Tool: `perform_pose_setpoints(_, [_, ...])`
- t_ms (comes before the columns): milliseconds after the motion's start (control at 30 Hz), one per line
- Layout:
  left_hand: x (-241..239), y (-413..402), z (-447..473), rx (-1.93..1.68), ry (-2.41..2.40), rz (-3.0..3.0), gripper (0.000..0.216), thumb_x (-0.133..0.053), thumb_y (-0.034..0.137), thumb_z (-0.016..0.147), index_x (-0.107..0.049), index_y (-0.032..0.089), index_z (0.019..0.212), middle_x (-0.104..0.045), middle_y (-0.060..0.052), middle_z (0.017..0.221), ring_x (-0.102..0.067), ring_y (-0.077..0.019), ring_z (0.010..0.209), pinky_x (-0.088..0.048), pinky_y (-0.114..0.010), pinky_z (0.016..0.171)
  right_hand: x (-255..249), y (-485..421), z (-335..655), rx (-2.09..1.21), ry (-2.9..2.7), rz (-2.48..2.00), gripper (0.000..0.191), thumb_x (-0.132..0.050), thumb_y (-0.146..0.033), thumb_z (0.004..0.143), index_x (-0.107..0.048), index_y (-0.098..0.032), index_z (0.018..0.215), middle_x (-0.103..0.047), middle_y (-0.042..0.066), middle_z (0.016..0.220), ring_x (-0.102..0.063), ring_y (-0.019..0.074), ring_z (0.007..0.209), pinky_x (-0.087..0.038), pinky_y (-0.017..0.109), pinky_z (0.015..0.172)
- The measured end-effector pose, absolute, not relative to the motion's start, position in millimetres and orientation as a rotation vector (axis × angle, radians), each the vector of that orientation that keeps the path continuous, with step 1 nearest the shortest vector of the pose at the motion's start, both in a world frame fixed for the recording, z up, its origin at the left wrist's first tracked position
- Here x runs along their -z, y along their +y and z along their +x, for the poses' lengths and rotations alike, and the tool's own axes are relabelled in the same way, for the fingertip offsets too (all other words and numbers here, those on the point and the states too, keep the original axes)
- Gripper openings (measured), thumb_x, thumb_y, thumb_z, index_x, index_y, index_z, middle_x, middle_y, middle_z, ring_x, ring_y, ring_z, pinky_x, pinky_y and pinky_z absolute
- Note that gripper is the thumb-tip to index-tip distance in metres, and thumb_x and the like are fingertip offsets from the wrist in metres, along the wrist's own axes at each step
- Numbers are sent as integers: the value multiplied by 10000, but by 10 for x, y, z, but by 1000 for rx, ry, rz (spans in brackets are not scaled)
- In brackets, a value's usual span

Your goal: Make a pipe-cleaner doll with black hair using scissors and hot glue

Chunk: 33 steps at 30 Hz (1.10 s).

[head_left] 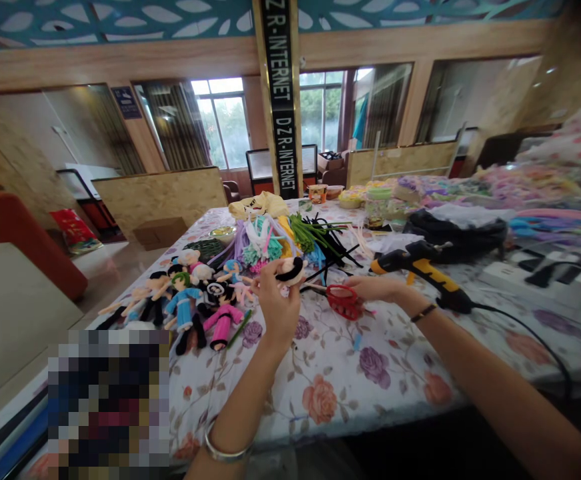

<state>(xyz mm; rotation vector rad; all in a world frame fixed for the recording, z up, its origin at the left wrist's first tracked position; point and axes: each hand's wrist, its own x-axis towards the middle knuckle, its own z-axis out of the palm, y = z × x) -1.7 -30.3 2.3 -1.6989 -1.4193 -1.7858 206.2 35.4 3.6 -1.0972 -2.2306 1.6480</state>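
My left hand [279, 303] is raised over the flowered tablecloth, its fingers closed round a small doll's head [285, 272] in cream with a black band. In my right hand [373, 291] is a pair of scissors with red handles [341, 304]. Their blades point left toward my left hand, near the doll's head; whether they touch it I cannot tell. Left of my hands lie several small fuzzy dolls, among them one in a blue robe [183, 303] and one in pink [223, 323].
Bundles of coloured fuzzy stems [263, 243] lie behind my hands. A black and yellow glue gun [420, 270] with a trailing cable stands to the right. Farther right are a black bag [455, 233] and piled pastel material [510, 190]. A green stick [240, 329] lies near the dolls.
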Motion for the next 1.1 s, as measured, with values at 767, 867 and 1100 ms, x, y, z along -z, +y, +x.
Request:
perform_pose_setpoints(767, [-35,-308,-21,1731,-1482,-1649,325,-665,288,734,-514,232,1016,-651,-40,983,-590,-206,915,-304,-344,845,-67,192,1861,-191,-2614,-1573,201,-574,-281,690,-604,-142,548,-591,78,554,-505,151,512,-262,267,460])
perform_pose_setpoints(867, [-42,-309,-23,1735,-1507,-1634,331,-669,293,726,-512,225,1010,-648,-49,987,-588,-212,922,-312,-349,844,-93,217,1856,-231,-2549,-1544,225,-564,-303,710,-581,-149,545,-591,63,549,-507,144,525,-278,258,474])
perform_pose_setpoints(1100, [-65,-324,-27,1693,-1480,-1634,414,-683,377,705,-539,206,1054,-619,-78,1029,-564,-231,968,-297,-357,867,-137,313,1837,-883,-2017,-1279,184,-572,-347,730,-540,-166,752,-614,11,628,-546,120,563,-387,220,510])
